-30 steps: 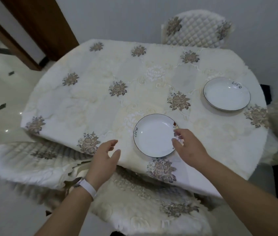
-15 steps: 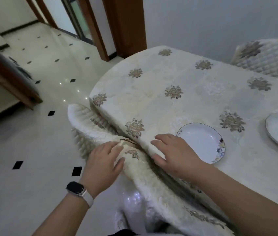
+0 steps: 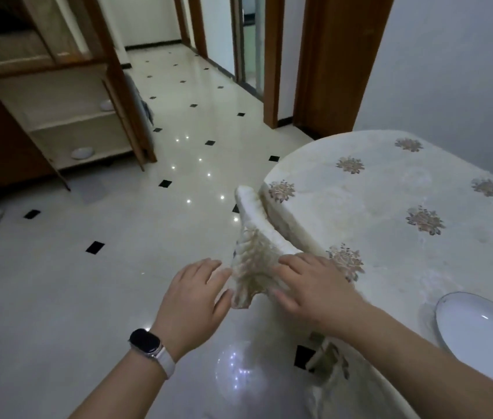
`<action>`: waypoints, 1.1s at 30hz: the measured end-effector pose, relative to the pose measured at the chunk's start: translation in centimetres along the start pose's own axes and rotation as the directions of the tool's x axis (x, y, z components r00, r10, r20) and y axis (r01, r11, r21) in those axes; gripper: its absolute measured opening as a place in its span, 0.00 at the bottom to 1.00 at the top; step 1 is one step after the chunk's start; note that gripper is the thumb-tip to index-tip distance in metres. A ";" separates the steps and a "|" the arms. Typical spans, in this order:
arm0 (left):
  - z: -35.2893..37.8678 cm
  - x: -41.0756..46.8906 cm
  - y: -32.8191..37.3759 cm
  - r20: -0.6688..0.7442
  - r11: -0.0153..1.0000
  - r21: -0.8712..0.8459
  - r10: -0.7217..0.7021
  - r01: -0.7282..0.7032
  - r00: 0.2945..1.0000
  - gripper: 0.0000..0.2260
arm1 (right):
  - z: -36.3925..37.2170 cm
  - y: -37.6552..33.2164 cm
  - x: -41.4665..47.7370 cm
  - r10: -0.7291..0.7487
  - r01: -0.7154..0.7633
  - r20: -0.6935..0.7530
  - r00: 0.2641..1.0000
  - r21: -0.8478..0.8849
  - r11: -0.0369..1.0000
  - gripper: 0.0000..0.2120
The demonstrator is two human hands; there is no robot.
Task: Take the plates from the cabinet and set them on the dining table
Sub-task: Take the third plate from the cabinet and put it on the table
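Observation:
A white plate (image 3: 487, 331) with a dark rim lies on the dining table (image 3: 390, 201) at the lower right, partly cut off by the frame. Across the room the wooden cabinet (image 3: 67, 122) stands open; one white plate (image 3: 82, 153) lies on its bottom shelf and another (image 3: 106, 104) on the shelf above. My left hand (image 3: 192, 300), wearing a watch, hangs with straight fingers over the floor and holds nothing. My right hand (image 3: 308, 285) hovers with fingers extended over the table's near edge, also holding nothing.
A chair back (image 3: 257, 237) in quilted cream cover stands against the table's edge between my hands. The glossy tiled floor (image 3: 118, 237) stretches to the cabinet. The cabinet's door (image 3: 136, 116) stands open. Wooden door frames (image 3: 329, 62) rise behind.
The view has swung left, away from the table and toward the cabinet. Both hands have come off the plate and the chair cover. The second plate on the table has left the view.

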State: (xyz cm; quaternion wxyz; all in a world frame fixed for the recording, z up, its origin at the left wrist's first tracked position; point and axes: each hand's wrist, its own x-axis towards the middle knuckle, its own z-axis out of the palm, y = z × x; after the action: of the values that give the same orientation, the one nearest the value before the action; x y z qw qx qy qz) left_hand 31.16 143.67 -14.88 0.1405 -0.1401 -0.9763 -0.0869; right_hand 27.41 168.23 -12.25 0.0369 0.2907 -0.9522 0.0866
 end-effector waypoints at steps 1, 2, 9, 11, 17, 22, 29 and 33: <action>-0.3 -0.4 -1.9 -0.008 1.000 -0.007 -0.020 0.020 1.000 0.17 | 0.2 -1.4 1.6 -0.022 0.022 0.006 1.000 -0.005 1.000 0.19; -0.6 -0.9 -3.7 -0.018 0.999 -0.015 -0.039 0.039 0.999 0.17 | 0.5 -2.7 3.1 -0.042 0.042 0.017 0.999 -0.012 0.999 0.20; -3.6 -5.1 -15.5 -0.107 0.986 0.004 -0.166 0.167 0.980 0.16 | 2.6 -11.9 13.0 -0.140 0.139 -0.005 0.990 -0.033 0.990 0.23; -4.8 -6.0 -18.5 -0.126 0.982 0.032 -0.181 0.187 0.975 0.16 | 3.1 -14.3 15.1 -0.174 0.174 -0.015 0.985 -0.038 0.984 0.23; -7.6 -7.4 -24.9 -0.172 0.956 0.120 -0.245 0.267 0.954 0.17 | 4.0 -19.6 20.6 -0.277 0.275 -0.034 0.960 -0.053 0.960 0.23; -8.4 -8.2 -27.6 -0.172 0.924 0.086 -0.356 0.374 0.919 0.17 | 5.4 -22.0 25.0 -0.368 0.367 -0.032 0.929 -0.034 0.930 0.23; -8.5 -6.0 -32.7 -0.176 0.894 0.101 -0.417 0.437 0.892 0.18 | 8.0 -24.3 32.8 -0.454 0.456 -0.073 0.888 0.017 0.890 0.22; -7.7 -2.1 -37.1 -0.174 0.880 0.125 -0.435 0.458 0.883 0.17 | 9.8 -23.6 39.2 -0.473 0.477 -0.072 0.878 0.046 0.878 0.21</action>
State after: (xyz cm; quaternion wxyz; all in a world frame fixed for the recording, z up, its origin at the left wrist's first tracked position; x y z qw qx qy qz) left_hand 23.96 106.48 -13.09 0.1958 0.1076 -0.9736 -0.0469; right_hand 7.95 125.67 -13.78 0.0756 0.5136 -0.8472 0.1130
